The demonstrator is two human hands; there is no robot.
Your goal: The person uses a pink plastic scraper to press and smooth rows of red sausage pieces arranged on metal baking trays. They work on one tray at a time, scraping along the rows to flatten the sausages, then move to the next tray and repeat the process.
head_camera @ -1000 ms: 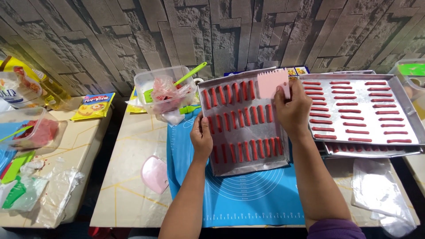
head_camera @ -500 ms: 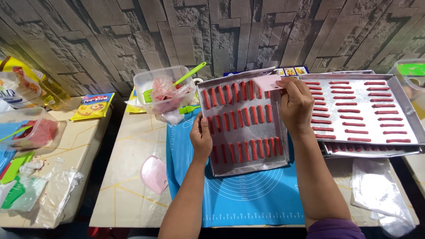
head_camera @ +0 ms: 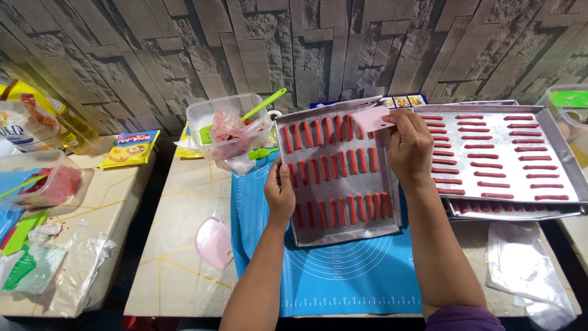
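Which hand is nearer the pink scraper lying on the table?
Left. The left hand rests on the tray's left edge, just right of the pink scraper. The right hand is at the tray's far right corner, holding a pink comb.

I see open room on the blue mat [head_camera: 343,276] below the near tray [head_camera: 340,230], and on the bare worktop [head_camera: 171,245] to its left, save a pink scraper [head_camera: 213,242]. The tub [head_camera: 229,125] with its green handle crowds the far left corner. The stacked trays [head_camera: 576,178] seem to touch the near tray's right edge, blocking that side.
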